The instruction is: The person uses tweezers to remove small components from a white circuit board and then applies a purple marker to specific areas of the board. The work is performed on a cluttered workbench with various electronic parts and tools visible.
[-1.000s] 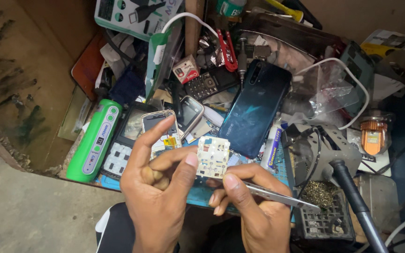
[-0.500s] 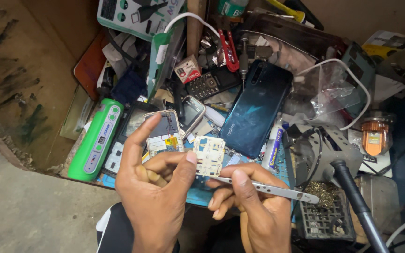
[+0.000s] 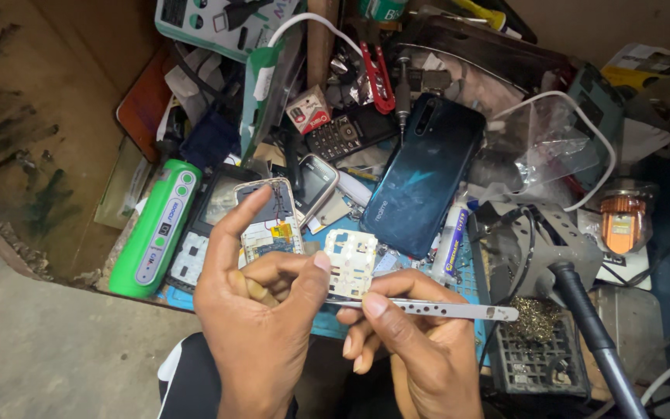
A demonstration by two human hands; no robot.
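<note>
A: Low centre of the frame, both hands were raised over the cluttered bench. What was the left hand (image 3: pixel 261 310) doing?

B: It pinched a small white keypad panel (image 3: pixel 350 262) between thumb and curled fingers, index finger stretched up toward the stripped phone frame (image 3: pixel 269 221) behind it.

A: And the right hand (image 3: pixel 416 349)?

B: Closed around metal tweezers (image 3: pixel 436 309), thumb pressed on top. The tweezers lay level, tips at the panel's lower edge, the back end pointing toward the right of the frame.

A: Surroundings?

B: Just above the panel, a dark blue smartphone (image 3: pixel 424 174) lay face down, tilted. A green power bank (image 3: pixel 157 229) sat at centre left on the bench edge. A black keypad phone (image 3: pixel 343 136) lay above centre, with a red-handled tool (image 3: pixel 378 77) near the top. At right, a soldering iron (image 3: pixel 583 318) slanted toward the lower right corner beside a brass wool cleaner (image 3: pixel 535 320), and an orange bulb-like part (image 3: pixel 622 225) sat at the far right.
</note>
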